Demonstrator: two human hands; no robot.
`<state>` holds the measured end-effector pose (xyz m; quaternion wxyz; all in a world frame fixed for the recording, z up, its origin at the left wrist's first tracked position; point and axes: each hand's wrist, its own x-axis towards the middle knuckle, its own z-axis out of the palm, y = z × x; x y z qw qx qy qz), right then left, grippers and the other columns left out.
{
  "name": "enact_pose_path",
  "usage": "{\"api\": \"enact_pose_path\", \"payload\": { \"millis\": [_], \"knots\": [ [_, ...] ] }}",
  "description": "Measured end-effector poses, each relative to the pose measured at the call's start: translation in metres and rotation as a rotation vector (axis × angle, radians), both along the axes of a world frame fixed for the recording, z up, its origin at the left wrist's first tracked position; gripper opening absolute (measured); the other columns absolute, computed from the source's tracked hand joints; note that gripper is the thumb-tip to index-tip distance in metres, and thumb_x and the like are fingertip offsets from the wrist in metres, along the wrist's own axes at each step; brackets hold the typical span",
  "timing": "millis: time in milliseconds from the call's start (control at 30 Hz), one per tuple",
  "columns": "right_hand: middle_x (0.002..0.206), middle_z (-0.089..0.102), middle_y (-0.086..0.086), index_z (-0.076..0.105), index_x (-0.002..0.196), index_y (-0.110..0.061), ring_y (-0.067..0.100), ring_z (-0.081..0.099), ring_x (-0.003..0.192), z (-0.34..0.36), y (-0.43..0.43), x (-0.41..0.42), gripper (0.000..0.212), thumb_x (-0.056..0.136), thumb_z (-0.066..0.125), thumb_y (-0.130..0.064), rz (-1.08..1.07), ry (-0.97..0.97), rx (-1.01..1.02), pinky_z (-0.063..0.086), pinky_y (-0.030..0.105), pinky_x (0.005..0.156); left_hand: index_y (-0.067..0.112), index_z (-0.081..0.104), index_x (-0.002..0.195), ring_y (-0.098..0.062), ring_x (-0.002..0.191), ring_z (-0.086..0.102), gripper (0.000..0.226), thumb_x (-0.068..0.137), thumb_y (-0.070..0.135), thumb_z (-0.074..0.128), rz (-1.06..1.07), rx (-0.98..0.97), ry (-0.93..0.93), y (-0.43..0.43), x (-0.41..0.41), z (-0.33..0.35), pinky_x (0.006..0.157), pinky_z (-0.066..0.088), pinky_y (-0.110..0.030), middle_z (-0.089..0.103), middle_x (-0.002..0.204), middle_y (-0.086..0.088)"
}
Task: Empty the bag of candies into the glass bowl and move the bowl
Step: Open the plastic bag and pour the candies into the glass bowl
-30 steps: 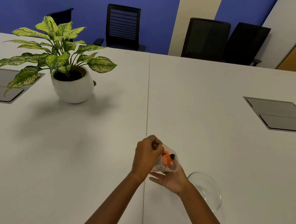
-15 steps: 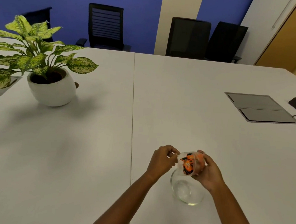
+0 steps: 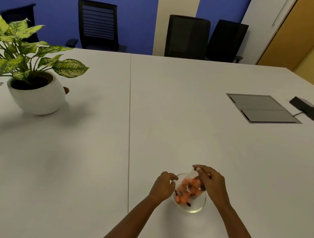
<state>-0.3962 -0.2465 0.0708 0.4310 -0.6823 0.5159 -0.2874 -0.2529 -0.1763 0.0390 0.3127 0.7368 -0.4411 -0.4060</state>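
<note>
The right hand point(image 3: 212, 186) pinches the clear bag point(image 3: 192, 177) upended over the glass bowl point(image 3: 189, 204), which sits on the white desk point(image 3: 93, 161) at 6 o'clock. Blurred orange candies point(image 3: 184, 192) lie in the bowl. At the bowl's 9 o'clock rim, the left hand point(image 3: 163, 187) is loosely curled, fingers apart, gripping nothing.

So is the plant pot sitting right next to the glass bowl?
No, the plant pot stands far off to the left, while the glass bowl sits between the hands.
</note>
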Motion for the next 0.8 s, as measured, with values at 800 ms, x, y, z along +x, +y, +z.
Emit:
{"api": "enact_pose_path", "payload": {
  "millis": [800],
  "knots": [
    [0.113,0.065,-0.004,0.065,0.113,-0.015,0.010,0.055,0.111,0.053,0.016,0.014,0.025,0.090,0.054,-0.017,-0.085,-0.067,-0.348,0.043,0.015,0.094,0.009,0.045,0.130,-0.025,0.121,0.050,0.044,0.087,0.006,0.056,0.026,-0.014,0.066,0.014,0.013,0.003,0.099,0.044,-0.033,0.051,0.133,-0.016]
  ]
}}
